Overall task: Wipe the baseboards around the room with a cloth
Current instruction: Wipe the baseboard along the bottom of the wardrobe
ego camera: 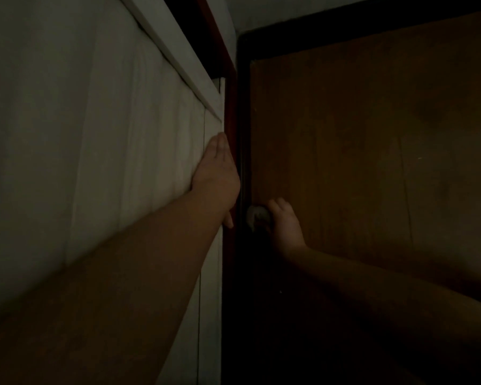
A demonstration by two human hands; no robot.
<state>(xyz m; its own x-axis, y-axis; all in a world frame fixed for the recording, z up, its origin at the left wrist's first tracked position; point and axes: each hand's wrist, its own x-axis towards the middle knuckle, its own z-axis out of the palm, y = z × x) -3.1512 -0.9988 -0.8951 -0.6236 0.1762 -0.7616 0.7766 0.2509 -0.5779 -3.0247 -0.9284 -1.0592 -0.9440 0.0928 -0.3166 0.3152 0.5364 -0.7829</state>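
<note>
Head view is very dim: my left hand (215, 173) lies flat with straight fingers pressed against the white paneled wall (95, 134) at the middle of the frame, right beside the dark red door frame (229, 107). My right hand (285, 225), lower and just right of centre, curls its fingers around the pale round doorknob (257, 216) on the brown door (372, 148) that fills the right half. I can make out neither a cloth nor a baseboard anywhere in this frame.
</note>
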